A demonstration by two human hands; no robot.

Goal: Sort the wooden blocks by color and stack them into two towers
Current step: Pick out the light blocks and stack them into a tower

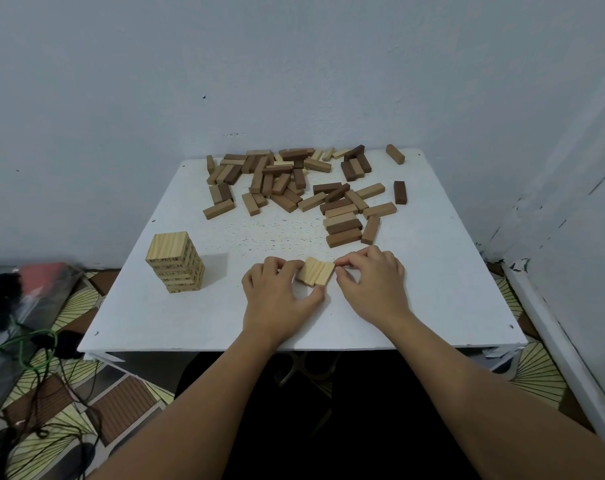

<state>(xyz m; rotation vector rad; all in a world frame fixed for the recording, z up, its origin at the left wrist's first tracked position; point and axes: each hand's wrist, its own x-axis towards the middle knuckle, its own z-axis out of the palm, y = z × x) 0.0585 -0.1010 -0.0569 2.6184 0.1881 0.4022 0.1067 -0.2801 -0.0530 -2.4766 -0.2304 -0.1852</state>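
A tower of light wooden blocks (175,262) stands at the left of the white table (450,289), several layers high. Near the table's front middle, three light blocks (315,271) lie side by side as one row. My left hand (278,296) grips the row from its left end, thumb curled under the near side. My right hand (372,282) pinches the row's right end with fingers curled. A loose heap of brown and tan blocks (294,183) covers the back of the table.
The table stands in a corner, with walls behind and to the right. A lone dark block (400,192) and a tan one (395,154) lie at the back right. Bags and green and black cables (34,344) clutter the patterned floor at the left.
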